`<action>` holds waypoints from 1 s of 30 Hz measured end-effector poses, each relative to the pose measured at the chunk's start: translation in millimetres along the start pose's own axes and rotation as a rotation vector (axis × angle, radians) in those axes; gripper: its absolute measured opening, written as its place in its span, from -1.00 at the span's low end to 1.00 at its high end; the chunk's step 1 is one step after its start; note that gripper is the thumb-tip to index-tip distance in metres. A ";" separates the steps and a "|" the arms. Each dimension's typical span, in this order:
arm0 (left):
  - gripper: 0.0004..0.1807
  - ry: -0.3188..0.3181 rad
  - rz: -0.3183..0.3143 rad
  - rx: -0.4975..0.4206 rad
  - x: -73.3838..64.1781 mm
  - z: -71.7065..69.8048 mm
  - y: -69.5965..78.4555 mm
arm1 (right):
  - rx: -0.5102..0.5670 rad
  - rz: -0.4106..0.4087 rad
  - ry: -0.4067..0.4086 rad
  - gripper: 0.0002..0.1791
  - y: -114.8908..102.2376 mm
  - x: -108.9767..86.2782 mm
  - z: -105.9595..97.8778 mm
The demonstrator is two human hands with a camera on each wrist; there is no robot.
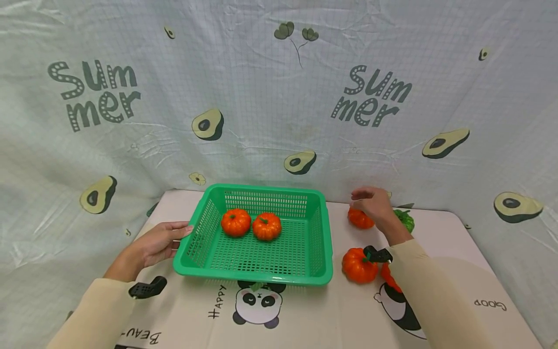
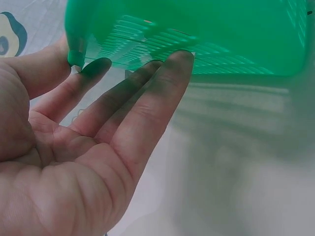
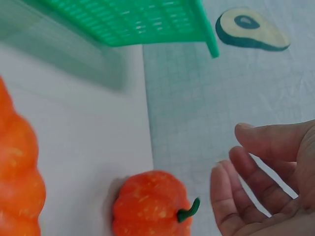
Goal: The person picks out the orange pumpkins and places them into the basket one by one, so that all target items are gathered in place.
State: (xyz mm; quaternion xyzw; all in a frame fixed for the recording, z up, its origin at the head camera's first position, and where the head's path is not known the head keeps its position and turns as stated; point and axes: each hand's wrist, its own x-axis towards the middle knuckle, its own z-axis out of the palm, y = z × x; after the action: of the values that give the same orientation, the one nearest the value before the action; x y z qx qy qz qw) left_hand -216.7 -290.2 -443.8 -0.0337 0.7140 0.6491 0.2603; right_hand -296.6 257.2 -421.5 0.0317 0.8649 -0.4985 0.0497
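Observation:
A green plastic basket [image 1: 261, 280] holds two small orange pumpkins, one on the left [image 1: 236, 223] and one beside it [image 1: 267, 226]. My left hand [image 1: 161, 245] grips the basket's left rim, with its thumb at the rim and its fingers against the outer wall [image 2: 221, 44] in the left wrist view. To the right of the basket, my right hand [image 1: 372, 201] hovers near an orange pumpkin [image 1: 361, 219] with loosely bent fingers and holds nothing. In the right wrist view that hand [image 3: 266, 182] is apart from the green-stemmed pumpkin [image 3: 150, 204].
Nearer on the right lie another orange pumpkin [image 1: 359, 266] and an orange piece [image 1: 389, 277] partly hidden by the right sleeve. A green vegetable [image 1: 404, 220] shows behind the right wrist. An avocado-print cloth [image 1: 261, 97] hangs behind the white table [image 1: 174, 315].

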 end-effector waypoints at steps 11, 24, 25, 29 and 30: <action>-0.21 0.003 0.004 0.009 1.1 -1.1 -0.7 | -0.025 -0.014 0.170 -0.50 16.1 -3.3 -1.3; -0.23 0.027 -0.007 0.012 -0.8 0.9 1.0 | -0.105 0.048 0.158 -0.34 31.1 1.7 -4.2; -0.22 0.025 -0.005 0.014 -1.1 1.1 1.0 | -0.116 0.057 0.139 -0.32 31.5 2.4 -4.7; -0.21 0.023 -0.001 0.014 -1.6 2.9 0.9 | -0.159 0.090 0.060 -0.22 33.0 5.7 -6.4; -0.21 0.022 0.000 0.014 -1.6 3.2 0.8 | -0.167 0.100 0.041 -0.19 33.4 6.4 -7.0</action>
State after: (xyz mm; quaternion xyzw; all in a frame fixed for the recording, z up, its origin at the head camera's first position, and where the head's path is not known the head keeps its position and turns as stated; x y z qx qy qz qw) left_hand -214.6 -287.4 -442.5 -0.0393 0.7214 0.6436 0.2527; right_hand -299.8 280.0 -447.4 0.0807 0.9017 -0.4207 0.0590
